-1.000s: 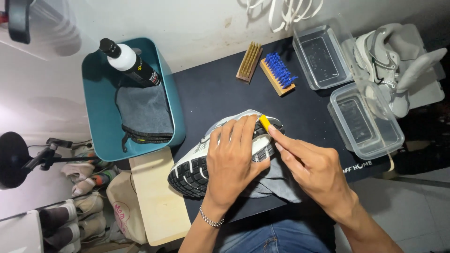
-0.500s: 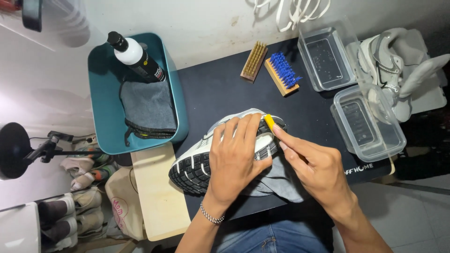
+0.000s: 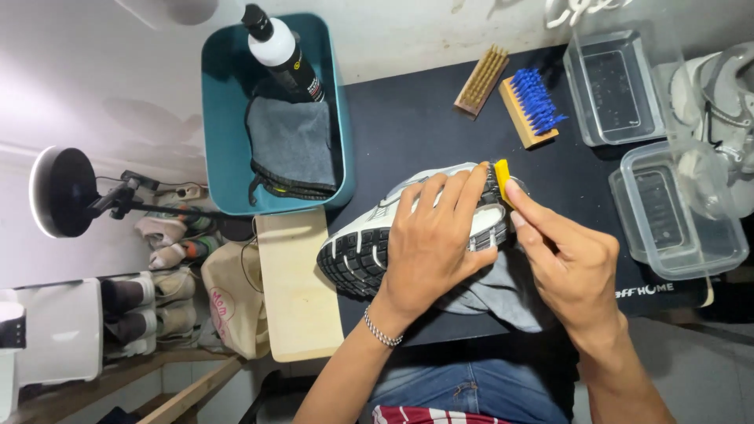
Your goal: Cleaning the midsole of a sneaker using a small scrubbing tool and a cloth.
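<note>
A white and grey sneaker (image 3: pixel 357 247) lies on its side on a black mat (image 3: pixel 416 126), its black treaded sole turned toward me. My left hand (image 3: pixel 436 235) lies flat over the sole and holds the shoe down. My right hand (image 3: pixel 569 263) pinches a small yellow-handled brush (image 3: pixel 501 179) against the sole's far end, beside my left fingertips. A grey cloth (image 3: pixel 503 294) lies under the shoe.
A teal bin (image 3: pixel 216 133) at the left holds a folded grey cloth (image 3: pixel 294 145) and a spray bottle (image 3: pixel 281 51). A wooden brush (image 3: pixel 481 80), a blue-bristled brush (image 3: pixel 532 106), two clear plastic tubs (image 3: pixel 613 86) and another pale shoe (image 3: pixel 722 102) sit behind. A wooden board (image 3: pixel 294 290) adjoins the mat.
The camera view has shifted slightly. Both hands stay on the shoe, with the yellow brush held at the same end of the sole.
</note>
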